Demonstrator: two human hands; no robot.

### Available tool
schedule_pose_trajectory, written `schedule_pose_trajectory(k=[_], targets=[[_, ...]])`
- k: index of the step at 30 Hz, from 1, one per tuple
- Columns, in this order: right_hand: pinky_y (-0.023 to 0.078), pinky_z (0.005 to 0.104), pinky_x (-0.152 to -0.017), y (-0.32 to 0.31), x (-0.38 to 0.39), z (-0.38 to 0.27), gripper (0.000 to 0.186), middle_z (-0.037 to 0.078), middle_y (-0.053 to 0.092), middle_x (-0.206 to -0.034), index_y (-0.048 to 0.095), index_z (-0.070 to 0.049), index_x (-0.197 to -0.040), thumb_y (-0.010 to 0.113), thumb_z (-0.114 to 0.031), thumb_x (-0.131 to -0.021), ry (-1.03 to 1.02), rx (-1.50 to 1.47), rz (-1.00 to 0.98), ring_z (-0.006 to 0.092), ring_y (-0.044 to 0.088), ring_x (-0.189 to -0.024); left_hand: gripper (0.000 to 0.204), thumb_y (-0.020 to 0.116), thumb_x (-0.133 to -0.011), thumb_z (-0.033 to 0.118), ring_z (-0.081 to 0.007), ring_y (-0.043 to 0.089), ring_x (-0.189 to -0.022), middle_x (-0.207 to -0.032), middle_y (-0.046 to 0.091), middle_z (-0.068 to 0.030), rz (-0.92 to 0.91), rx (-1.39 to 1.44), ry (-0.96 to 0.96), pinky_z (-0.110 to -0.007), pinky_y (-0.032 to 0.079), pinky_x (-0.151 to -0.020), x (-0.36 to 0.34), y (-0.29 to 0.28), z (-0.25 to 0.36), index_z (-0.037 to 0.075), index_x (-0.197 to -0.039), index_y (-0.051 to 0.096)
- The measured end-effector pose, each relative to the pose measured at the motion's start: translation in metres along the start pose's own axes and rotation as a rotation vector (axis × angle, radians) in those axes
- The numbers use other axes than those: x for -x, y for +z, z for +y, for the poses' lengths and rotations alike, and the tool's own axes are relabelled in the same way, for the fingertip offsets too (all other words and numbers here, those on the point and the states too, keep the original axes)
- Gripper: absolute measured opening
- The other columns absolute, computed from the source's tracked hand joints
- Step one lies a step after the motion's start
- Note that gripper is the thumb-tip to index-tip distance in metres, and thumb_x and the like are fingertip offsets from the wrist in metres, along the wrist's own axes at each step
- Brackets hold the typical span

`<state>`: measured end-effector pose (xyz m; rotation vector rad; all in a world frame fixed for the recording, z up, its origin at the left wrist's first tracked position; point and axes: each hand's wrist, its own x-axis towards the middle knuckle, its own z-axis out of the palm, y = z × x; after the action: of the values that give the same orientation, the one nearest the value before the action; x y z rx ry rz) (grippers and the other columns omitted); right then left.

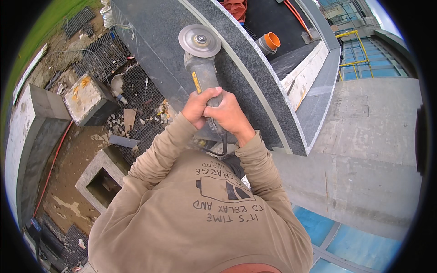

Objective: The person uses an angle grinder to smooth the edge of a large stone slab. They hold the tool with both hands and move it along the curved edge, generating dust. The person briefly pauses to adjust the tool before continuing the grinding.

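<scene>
- At centre frame, both hands clamp around the body of an angle grinder (202,73): the left hand (198,107) wraps it on the 9 o'clock side, the right hand (230,116) just below at 4 o'clock, fingers closed tight.
- From the hands the grinder points toward 12 o'clock, its round grey disc (200,40) lying over the dark granite slab (236,59) (touching or just above, hard to tell).
- At 2 o'clock from the disc, an orange-rimmed pipe (269,43) sticks up beyond the slab.
- At 9 o'clock, a pale stone block (86,98) sits beside black mesh mats (145,98) strewn with rubble.
</scene>
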<state>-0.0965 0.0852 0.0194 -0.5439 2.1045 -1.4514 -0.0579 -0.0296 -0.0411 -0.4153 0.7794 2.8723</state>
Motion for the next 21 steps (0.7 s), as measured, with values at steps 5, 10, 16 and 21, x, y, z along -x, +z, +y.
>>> schedule_pose_trajectory(k=[5,10,16,21], targets=[[0.051,0.0330,-0.082,0.002,-0.004,-0.001,0.044,0.014,0.069,-0.099,0.062,0.009,-0.110,0.072,-0.011,-0.072,-0.014,0.009,0.013,0.0176,0.063,-0.092,0.030,0.073,-0.089,0.026,-0.0136,0.064,-0.085,-0.095,0.066,-0.0028,0.010,-0.019,0.017,-0.031,0.051,-0.076,-0.002,-0.002,0.003,0.005,-0.108,0.063],[0.052,0.0327,-0.079,0.003,-0.008,-0.001,0.042,0.013,0.069,-0.097,0.063,0.009,-0.108,0.072,-0.010,-0.072,-0.003,-0.001,0.019,0.0170,0.063,-0.090,0.033,0.073,-0.088,0.026,-0.0142,0.065,-0.085,-0.096,0.066,-0.0037,0.006,-0.039,0.014,-0.032,0.052,-0.076,-0.005,-0.002,0.009,0.003,-0.109,0.063],[0.050,0.0296,-0.079,0.003,-0.016,0.002,0.046,0.010,0.065,-0.102,0.060,0.009,-0.113,0.071,-0.010,-0.073,-0.013,-0.042,-0.022,0.0148,0.060,-0.091,0.035,0.073,-0.088,0.027,-0.0150,0.065,-0.086,-0.097,0.067,-0.0045,0.012,-0.044,-0.005,-0.032,0.052,-0.076,-0.007,-0.002,0.014,0.003,-0.110,0.063],[0.050,0.0292,-0.079,0.002,-0.016,0.000,0.046,0.011,0.066,-0.100,0.060,0.010,-0.112,0.071,-0.010,-0.072,0.048,-0.014,-0.009,0.0149,0.060,-0.092,0.035,0.073,-0.088,0.027,-0.0150,0.065,-0.087,-0.098,0.067,-0.0047,0.016,-0.050,-0.018,-0.032,0.052,-0.077,-0.010,-0.004,0.015,0.003,-0.111,0.063]])
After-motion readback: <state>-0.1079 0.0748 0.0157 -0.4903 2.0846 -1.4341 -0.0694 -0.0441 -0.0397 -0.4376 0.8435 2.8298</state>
